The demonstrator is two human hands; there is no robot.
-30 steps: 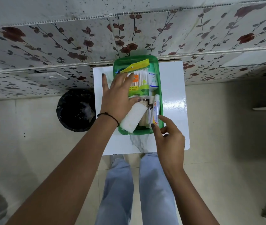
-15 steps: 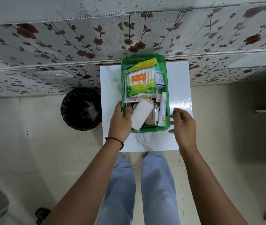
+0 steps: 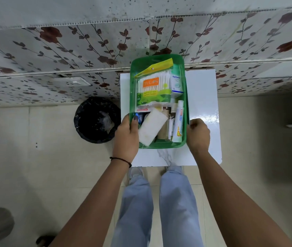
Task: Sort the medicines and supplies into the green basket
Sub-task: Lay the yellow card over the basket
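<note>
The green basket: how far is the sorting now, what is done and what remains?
Done, as it looks: the cotton swab pack, white box, gauze roll and tube lie inside the green basket, and the white table around it shows no loose items. In hand: the left hand and right hand grip the basket's two sides. Left: probably only moving or setting the basket.

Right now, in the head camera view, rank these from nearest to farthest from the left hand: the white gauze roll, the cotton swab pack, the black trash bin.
From the left hand:
1. White gauze roll, just right of the thumb, inside the green basket.
2. Black trash bin, on the floor to the left.
3. Cotton swab pack, at the basket's far end.
</note>
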